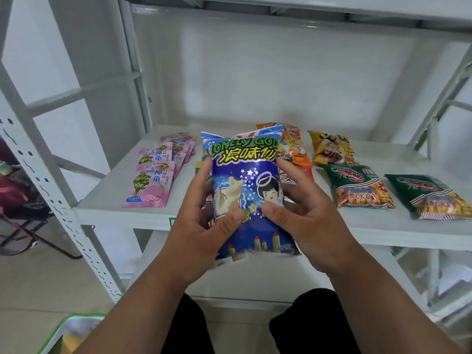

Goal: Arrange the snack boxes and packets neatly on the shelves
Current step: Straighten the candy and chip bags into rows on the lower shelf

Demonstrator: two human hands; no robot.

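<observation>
A blue "Lonely God" snack packet stands upright in front of the white shelf, held in both hands. My left hand grips its left edge with the thumb pressed on the front. My right hand grips its right side, thumb on the front too. On the shelf lie pink turtle packets at the left, orange packets behind the blue one, a yellow packet, and two green prawn cracker packets at the right.
A perforated white upright frames the shelf on the left. A lower shelf sits below. A green-rimmed basket is at the bottom left beside my dark-clothed knees. A folding chair with bags stands at the far left.
</observation>
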